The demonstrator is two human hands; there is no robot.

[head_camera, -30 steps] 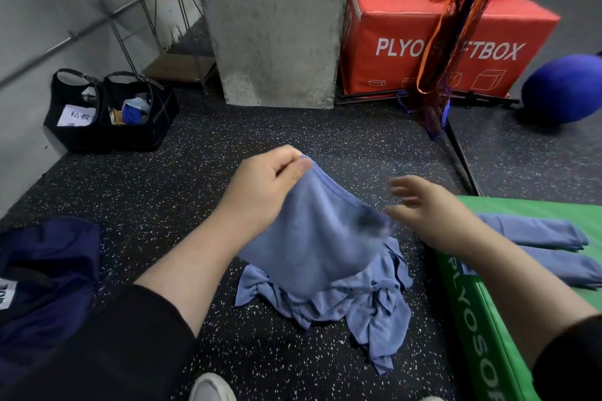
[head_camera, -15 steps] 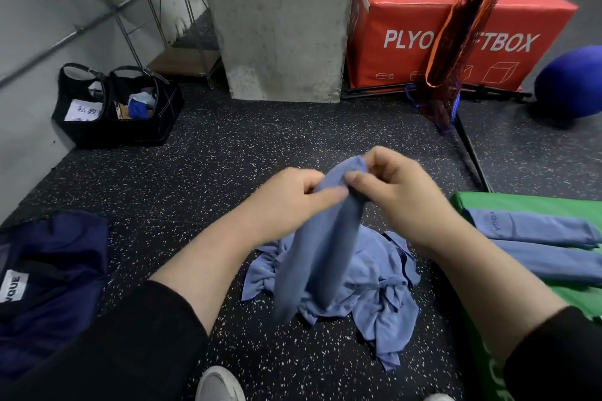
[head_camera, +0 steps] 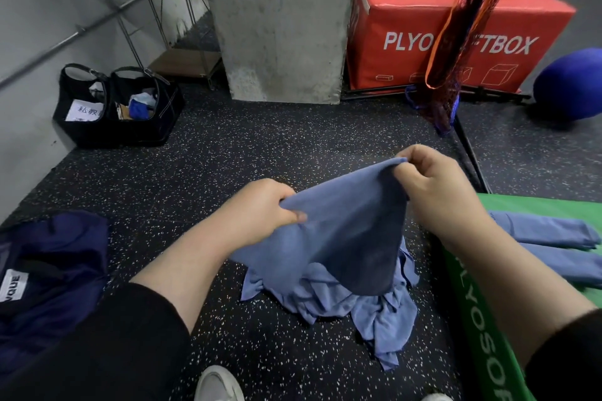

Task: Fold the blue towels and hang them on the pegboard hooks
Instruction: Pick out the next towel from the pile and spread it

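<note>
Head view: left hand [head_camera: 260, 212] and right hand [head_camera: 430, 179] each pinch the top edge of a blue towel [head_camera: 338, 231] held over the floor pile [head_camera: 351, 303]; uneven corners risk a skewed fold, or a slipped pinch drops it.

Speckled black floor [head_camera: 260, 146], concrete pillar [head_camera: 277, 19]
</note>
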